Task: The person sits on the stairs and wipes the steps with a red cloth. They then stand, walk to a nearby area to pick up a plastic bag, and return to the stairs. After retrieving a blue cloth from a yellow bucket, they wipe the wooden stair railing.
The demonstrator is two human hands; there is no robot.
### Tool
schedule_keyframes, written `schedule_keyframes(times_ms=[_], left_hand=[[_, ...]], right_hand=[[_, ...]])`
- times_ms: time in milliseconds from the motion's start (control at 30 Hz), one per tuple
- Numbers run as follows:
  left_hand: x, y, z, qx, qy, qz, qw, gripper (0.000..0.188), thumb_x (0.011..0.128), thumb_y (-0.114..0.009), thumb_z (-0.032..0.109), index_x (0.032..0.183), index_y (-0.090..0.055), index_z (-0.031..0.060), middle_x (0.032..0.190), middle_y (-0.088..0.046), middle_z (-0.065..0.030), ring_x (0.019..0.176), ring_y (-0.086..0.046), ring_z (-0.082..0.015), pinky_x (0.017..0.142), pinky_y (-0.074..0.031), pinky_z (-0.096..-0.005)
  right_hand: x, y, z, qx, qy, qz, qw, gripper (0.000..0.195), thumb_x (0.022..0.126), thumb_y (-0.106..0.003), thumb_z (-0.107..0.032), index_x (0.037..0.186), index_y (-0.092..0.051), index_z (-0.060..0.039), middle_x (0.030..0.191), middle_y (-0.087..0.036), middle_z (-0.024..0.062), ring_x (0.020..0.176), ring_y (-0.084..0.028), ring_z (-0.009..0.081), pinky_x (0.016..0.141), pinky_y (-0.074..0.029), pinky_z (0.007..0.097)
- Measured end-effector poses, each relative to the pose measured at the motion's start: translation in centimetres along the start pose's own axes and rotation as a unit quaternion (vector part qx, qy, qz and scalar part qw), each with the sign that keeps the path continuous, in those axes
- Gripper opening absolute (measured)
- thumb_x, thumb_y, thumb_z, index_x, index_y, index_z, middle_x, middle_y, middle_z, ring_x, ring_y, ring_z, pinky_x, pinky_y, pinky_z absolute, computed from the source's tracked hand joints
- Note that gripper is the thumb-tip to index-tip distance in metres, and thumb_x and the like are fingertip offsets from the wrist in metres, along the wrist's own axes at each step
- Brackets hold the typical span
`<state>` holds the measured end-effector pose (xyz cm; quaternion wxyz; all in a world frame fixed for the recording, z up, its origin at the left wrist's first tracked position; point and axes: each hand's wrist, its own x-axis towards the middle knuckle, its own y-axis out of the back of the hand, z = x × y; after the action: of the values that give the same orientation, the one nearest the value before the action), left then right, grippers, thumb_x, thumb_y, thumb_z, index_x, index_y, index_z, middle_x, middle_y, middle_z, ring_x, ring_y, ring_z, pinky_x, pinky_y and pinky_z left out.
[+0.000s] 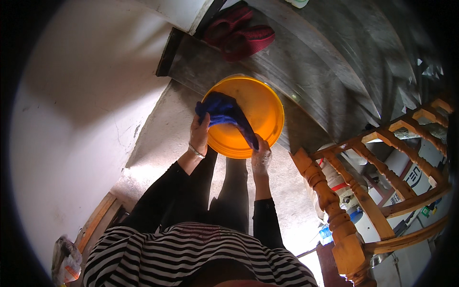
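A dark blue cloth (pixel 223 107) is stretched between my two hands over a round yellow plastic bucket (pixel 263 107). My left hand (pixel 199 134) grips the bunched end of the cloth at the bucket's left rim, thumb uppermost. At the near right rim, my right hand (pixel 261 154) pinches the narrow end of the cloth; suds or wetness show on its back. The cloth sags across the left part of the opening. The inside of the bucket looks orange; whether it holds water I cannot tell.
Grey steps (pixel 304 71) curve up ahead and to the right, with a pair of dark red knitted slippers (pixel 247 41) on one. A white wall (pixel 79 89) stands at left. A turned wooden banister (pixel 328 201) borders the right side. A plastic bag (pixel 67 263) lies at lower left.
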<state>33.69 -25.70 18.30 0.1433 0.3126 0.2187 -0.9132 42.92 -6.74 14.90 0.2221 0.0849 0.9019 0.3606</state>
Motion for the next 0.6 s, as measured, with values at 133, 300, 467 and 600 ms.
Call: schedule_keyframes(times_ms=[133,300,467,600], left_hand=[[-0.3,0.9,1.1,0.155,-0.003,0.003,0.988,0.037,0.089,-0.056,0.02,0.119,-0.049,-0.0005,0.107,-0.057,-0.0044,0.097,-0.052,-0.0102,0.087,-0.04,-0.0231],[-4.5,-1.2,2.8,0.178,0.046,-0.178,0.967,0.03,0.086,-0.059,0.013,0.113,-0.053,0.0008,0.094,-0.058,-0.0018,0.083,-0.053,-0.0083,0.074,-0.043,-0.0208],[-9.0,-5.1,8.5,0.199,0.127,-0.272,0.933,0.03,0.083,-0.058,0.001,0.113,-0.051,0.0021,0.092,-0.053,0.0003,0.08,-0.048,-0.0067,0.07,-0.041,-0.0207],[-11.0,-7.7,12.4,0.176,0.051,-0.339,0.923,0.029,0.082,-0.06,0.002,0.11,-0.053,0.0015,0.094,-0.055,-0.0011,0.088,-0.05,-0.0077,0.077,-0.041,-0.0225]], right_hand=[[-0.2,2.3,-1.1,-0.022,0.015,-0.04,0.999,0.053,0.074,-0.063,0.001,0.124,-0.047,-0.0112,0.109,-0.052,0.0184,0.099,-0.054,0.0337,0.079,-0.046,0.0396],[2.4,3.2,-5.7,-0.128,0.138,-0.062,0.98,0.086,0.065,-0.073,-0.002,0.138,-0.028,-0.0157,0.125,-0.039,0.019,0.116,-0.042,0.0359,0.091,-0.041,0.0412],[3.4,-3.3,-2.1,0.132,0.111,-0.215,0.961,0.059,0.08,-0.062,-0.017,0.132,-0.034,-0.0087,0.122,-0.046,0.015,0.111,-0.047,0.028,0.092,-0.04,0.0375],[3.1,-7.6,1.1,0.073,0.192,-0.149,0.967,0.037,0.087,-0.054,-0.019,0.121,-0.045,-0.0079,0.111,-0.054,0.0097,0.1,-0.054,0.0195,0.082,-0.045,0.0318]])
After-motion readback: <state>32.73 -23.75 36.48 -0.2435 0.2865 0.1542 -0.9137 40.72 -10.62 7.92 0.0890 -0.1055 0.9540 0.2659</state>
